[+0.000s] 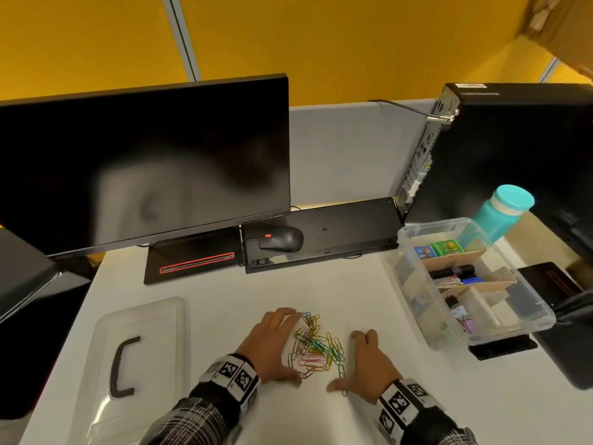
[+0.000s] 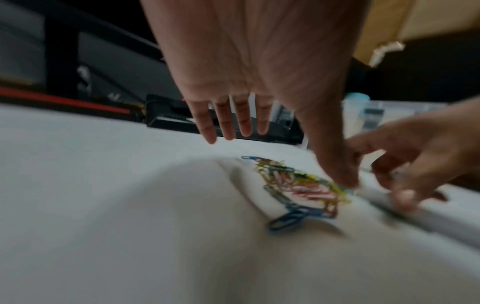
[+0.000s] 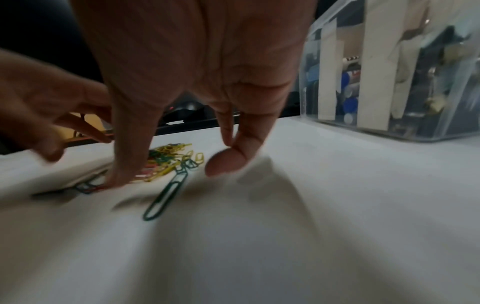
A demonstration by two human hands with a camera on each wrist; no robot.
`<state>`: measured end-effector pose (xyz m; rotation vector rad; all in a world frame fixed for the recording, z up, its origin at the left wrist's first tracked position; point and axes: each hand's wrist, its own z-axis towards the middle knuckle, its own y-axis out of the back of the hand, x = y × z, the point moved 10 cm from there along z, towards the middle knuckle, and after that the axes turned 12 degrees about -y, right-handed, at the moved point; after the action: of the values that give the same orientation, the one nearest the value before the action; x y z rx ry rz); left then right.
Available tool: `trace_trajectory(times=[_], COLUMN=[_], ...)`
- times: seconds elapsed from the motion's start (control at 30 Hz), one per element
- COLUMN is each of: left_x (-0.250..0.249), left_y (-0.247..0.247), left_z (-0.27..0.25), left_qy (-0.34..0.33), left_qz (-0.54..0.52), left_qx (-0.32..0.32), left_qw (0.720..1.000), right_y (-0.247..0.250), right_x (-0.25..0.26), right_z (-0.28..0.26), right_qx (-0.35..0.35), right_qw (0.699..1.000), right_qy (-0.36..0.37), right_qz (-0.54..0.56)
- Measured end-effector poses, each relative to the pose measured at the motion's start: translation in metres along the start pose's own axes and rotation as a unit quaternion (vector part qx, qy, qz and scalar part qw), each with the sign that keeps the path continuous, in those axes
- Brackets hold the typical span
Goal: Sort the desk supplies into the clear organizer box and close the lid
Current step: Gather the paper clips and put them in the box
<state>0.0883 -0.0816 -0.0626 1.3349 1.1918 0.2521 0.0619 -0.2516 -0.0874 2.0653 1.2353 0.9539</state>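
While the lid point(image 1: 134, 354) lies far left, both hands corral paper clips point(image 1: 316, 343).
Left hand point(image 1: 272, 343) and right hand point(image 1: 369, 364) flank the near-centre pile, fingers spread, gripping nothing; light, slippery, tangling clips need scooping from beneath toward the clear organizer box point(image 1: 526, 319).

desk point(image 1: 353, 284): matt white, smooth | paper clips point(image 1: 316, 345) between hands: glossy coloured coating | organizer box point(image 1: 500, 329) right of hands: clear plastic, cardboard dividers | lid point(image 1: 154, 319) left of hands: clear glossy plastic
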Motion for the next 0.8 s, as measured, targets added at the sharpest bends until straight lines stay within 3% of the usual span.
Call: trace_trajectory(times=[0.07,0.17,0.43,0.63,0.8], left_x=[0.004,0.006,0.010,0.017,0.001], left_y=[-0.012,-0.023,-0.003,-0.011,-0.009], left_z=[0.004,0.016,0.032,0.021,0.036], left_qy=[-0.015,-0.018,-0.019,0.008,-0.007], left_qz=[0.054,0.088,0.031,0.027,0.015], left_qx=[0.068,0.099,0.005,0.026,-0.022], left_qw=[0.996,0.991,0.999,0.999,1.000], right_y=[-0.014,-0.024,0.004,-0.003,-0.002], right_x=[-0.003,0.013,0.040,0.023,0.056], right_z=[-0.004,-0.007,0.004,0.010,0.018], right_qx=[0.034,0.044,-0.048,-0.019,-0.069], right_qw=[0.999,0.998,0.992,0.999,0.994], right_qy=[-0.029,-0.011,0.060,0.028,0.081], right_qz=[-0.030,-0.042,0.102,-0.013,-0.007])
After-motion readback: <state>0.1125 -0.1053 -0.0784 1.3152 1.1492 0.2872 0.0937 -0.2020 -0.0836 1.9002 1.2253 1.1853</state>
